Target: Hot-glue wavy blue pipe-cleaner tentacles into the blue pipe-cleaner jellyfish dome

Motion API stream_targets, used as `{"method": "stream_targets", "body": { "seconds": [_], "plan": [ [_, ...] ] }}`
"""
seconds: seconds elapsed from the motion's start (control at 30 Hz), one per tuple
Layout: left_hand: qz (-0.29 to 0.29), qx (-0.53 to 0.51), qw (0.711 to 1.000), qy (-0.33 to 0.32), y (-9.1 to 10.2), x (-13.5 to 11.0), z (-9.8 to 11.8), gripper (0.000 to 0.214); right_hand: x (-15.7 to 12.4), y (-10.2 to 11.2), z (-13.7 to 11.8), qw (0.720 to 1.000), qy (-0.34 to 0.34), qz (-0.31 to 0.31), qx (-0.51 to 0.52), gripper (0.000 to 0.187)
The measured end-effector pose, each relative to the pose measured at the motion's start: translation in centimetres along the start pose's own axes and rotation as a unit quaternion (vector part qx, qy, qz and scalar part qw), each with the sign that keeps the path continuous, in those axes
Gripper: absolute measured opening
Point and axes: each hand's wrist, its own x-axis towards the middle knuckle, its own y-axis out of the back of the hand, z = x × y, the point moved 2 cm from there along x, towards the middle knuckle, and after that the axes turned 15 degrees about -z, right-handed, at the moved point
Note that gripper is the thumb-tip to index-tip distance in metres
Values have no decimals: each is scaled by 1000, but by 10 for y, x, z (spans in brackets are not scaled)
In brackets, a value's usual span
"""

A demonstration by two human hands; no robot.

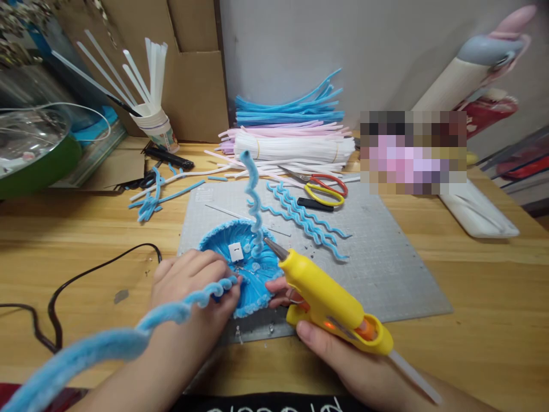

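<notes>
A blue cup-shaped piece (253, 294) made of pipe cleaners lies hollow side up on the grey cutting mat. My left hand (195, 286) is closed at its left side, pinching the end of a curly blue pipe cleaner (167, 315) inside the hollow; the rest stretches toward the camera. A second curly pipe cleaner (253, 194) stands upright from the hollow, near a small white tag (235, 252). My right hand (319, 337) grips a yellow glue gun (330, 294) with a lit orange light, its nozzle close to the upright pipe cleaner. Fingertips of that hand reach the piece's right rim.
Several wavy blue pipe cleaners (304, 220) and scissors (326, 189) lie on the cutting mat (386, 274). Behind are pipe-cleaner bundles (295, 143). A paper cup (156, 129) of glue sticks stands back left. A black cable (55, 297) curves along the left.
</notes>
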Motion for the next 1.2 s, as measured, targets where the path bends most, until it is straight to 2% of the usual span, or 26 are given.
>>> {"method": "stream_targets", "body": {
  "seconds": [0.3, 0.43, 0.73, 1.2],
  "plan": [
    [-17, -46, 998, -27, 0, 2, -2, 6, 4, 0, -5, 1000, 14, 23, 10, 25],
    [-28, -57, 997, -46, -2, 1, -5, 11, 5, -1, -4, 999, 13, 32, 22, 28],
    [-35, -58, 997, -27, -1, 5, -4, 9, 2, -1, -2, 1000, -7, 18, 20, 28],
    [-36, -41, 998, -19, -4, 10, -4, 10, 4, -1, -1, 999, 18, 8, 44, 24]
  ]
}}
